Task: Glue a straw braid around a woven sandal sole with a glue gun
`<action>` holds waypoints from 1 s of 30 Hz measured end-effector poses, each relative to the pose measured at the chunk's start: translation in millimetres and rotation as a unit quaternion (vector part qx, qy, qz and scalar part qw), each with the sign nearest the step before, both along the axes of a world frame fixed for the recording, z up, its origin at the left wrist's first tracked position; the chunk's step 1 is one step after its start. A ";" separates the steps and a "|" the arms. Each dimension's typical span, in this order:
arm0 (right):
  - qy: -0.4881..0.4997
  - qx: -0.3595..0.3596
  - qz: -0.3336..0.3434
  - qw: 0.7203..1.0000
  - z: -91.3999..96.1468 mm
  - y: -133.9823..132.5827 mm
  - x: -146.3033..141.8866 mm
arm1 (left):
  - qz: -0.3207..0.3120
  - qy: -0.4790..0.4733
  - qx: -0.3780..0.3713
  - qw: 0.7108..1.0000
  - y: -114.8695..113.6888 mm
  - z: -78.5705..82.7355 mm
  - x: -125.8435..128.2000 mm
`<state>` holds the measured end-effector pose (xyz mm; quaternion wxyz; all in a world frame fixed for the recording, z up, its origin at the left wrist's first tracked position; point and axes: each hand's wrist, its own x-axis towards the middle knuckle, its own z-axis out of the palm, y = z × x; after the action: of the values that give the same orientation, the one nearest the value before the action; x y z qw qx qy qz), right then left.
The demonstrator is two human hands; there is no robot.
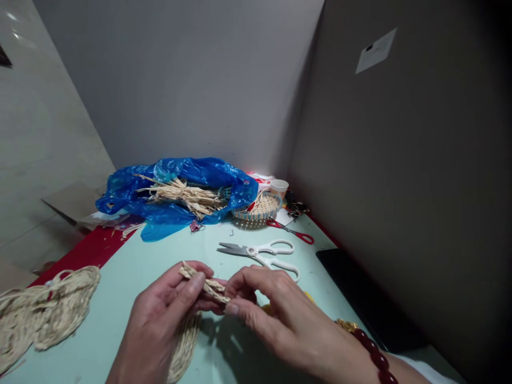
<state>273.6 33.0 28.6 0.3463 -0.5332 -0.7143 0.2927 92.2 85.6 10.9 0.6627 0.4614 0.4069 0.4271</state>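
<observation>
My left hand grips a pale braided straw cord, its thumb pressed on top. With thumb and fingertips, my right hand pinches the right end of the same cord. Below my left hand hangs or lies a bundle of similar cord, partly hidden by the hand; whether it joins the held piece cannot be seen. White-handled scissors lie just beyond my hands with their blades apart. Something yellow shows partly behind my right hand.
Coiled braided cord lies at the left. A blue plastic bag holding dry straw is at the back. Near it are a woven basket, a white cup and red scissors. A dark flat object lies along the right edge.
</observation>
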 end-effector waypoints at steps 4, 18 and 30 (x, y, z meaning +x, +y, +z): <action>0.034 0.024 -0.002 0.999 -2.4 4.4 3.6 | 0.036 -0.014 -0.014 0.999 2.4 7.4 -1.4; 0.070 0.000 -0.024 0.997 -5.1 8.8 5.4 | 0.079 -0.003 -0.012 0.997 -1.8 16.5 -2.4; 0.063 0.040 0.003 0.997 0.6 16.0 14.3 | 0.037 0.180 0.151 0.971 19.2 10.5 -25.2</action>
<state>287.9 48.9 29.2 0.4106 -0.4970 -0.7042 0.2974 67.0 104.8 21.4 0.4851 0.6096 0.4674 0.4179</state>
